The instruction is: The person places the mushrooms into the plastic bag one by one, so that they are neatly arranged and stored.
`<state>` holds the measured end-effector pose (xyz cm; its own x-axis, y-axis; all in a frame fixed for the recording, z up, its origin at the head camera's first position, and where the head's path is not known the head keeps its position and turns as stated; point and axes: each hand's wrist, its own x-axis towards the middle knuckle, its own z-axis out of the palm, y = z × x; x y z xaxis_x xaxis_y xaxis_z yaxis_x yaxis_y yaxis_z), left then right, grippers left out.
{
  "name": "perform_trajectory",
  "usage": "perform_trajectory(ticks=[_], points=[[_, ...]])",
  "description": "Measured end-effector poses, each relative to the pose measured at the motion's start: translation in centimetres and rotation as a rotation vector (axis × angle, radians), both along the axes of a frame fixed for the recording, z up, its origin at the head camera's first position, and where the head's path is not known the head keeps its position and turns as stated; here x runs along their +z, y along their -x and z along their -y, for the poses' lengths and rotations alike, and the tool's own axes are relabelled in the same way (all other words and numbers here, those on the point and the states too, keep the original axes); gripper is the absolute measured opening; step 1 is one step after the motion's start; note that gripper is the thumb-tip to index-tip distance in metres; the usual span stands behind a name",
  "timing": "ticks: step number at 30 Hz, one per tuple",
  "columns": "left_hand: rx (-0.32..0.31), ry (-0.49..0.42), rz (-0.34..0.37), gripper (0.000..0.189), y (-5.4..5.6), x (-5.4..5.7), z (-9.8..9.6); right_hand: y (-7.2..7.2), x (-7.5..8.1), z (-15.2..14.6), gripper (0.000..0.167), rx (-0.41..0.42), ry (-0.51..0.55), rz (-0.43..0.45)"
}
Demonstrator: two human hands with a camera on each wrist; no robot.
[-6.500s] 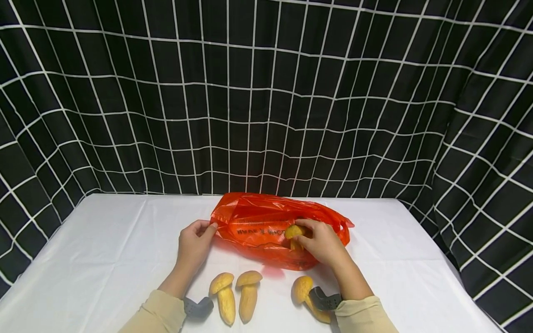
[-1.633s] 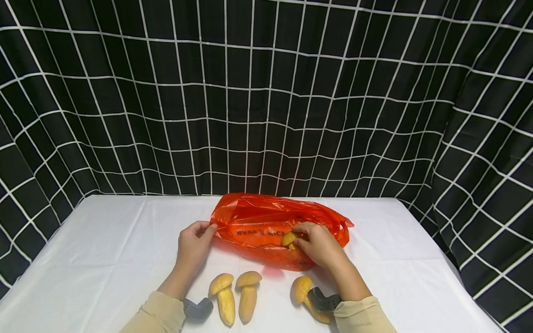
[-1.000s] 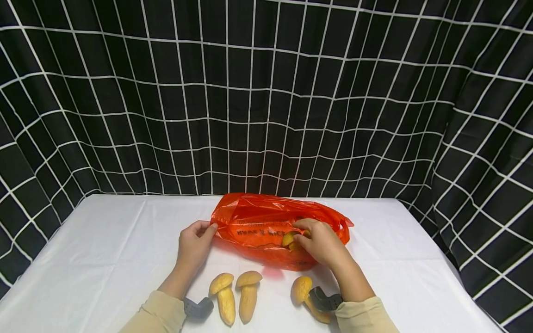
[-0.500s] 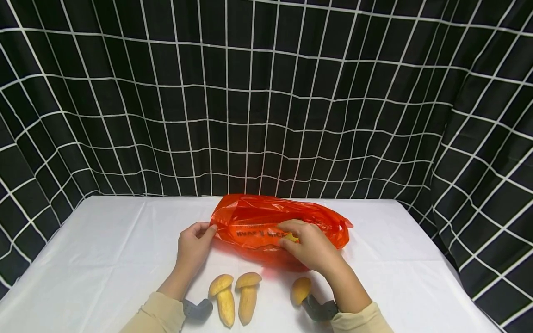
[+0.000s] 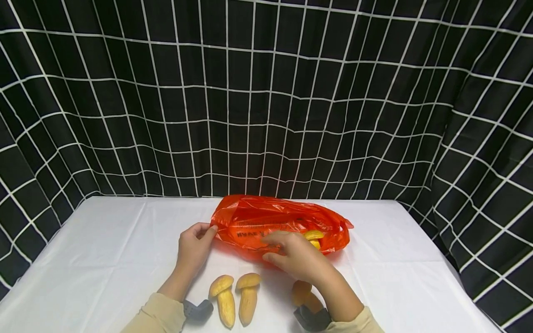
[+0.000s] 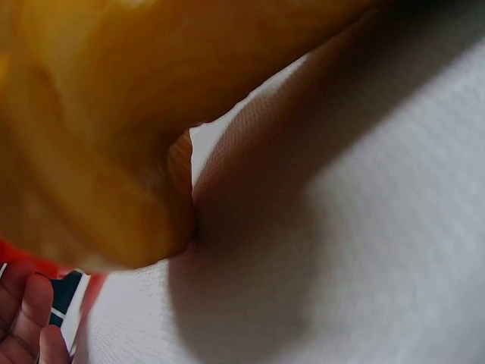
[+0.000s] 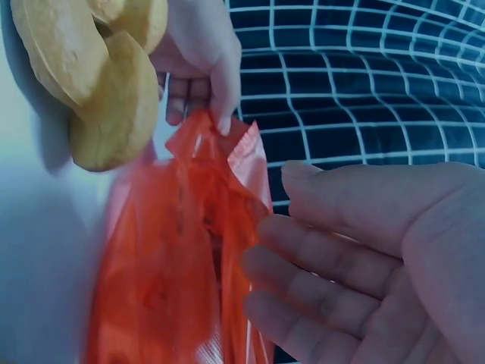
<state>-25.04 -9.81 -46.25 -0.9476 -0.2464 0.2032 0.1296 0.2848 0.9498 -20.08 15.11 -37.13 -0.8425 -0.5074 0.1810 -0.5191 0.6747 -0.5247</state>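
Note:
My left hand (image 5: pixel 195 247) pinches the left corner of a red plastic bag (image 5: pixel 250 210) lying on its side, mouth towards me. My right hand (image 5: pixel 293 254), fingers apart and holding nothing, is over the bag's front edge; its loose fingers (image 7: pixel 318 243) show in the right wrist view. Behind that hand, a yellow toy mushroom (image 5: pixel 314 236) lies inside the bag. Two more mushrooms, a left one (image 5: pixel 225 300) and a right one (image 5: pixel 248 298), lie side by side in front. Another mushroom (image 5: pixel 301 291) is partly covered by the right wrist's camera. A mushroom (image 6: pixel 114 114) fills much of the left wrist view.
A white cloth (image 5: pixel 104 259) covers the table. Black curtains (image 5: pixel 250 92) with a white grid rise behind and at both sides. Dark wrist cameras, one on the left (image 5: pixel 197 311) and one on the right (image 5: pixel 312 318), sit low over the table near the mushrooms.
My right hand has let go of the mushroom, which stays in the bag, and has drawn back left and towards me. The left hand keeps its pinch on the bag.

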Motion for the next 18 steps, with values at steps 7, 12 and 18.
perform_trajectory(ticks=[7,12,18], points=[[-0.006,-0.005,-0.001,0.019,0.0,-0.1,0.0,-0.3,-0.5,0.7,0.027,0.06,-0.054,0.033],[-0.003,-0.003,-0.006,0.019,0.0,-0.1,0.0,-0.4,-0.8,1.2,0.028,0.043,-0.084,0.071],[-0.005,0.001,-0.007,0.019,-0.1,0.1,0.0,-0.6,-1.1,1.6,0.028,0.062,-0.105,0.118]])
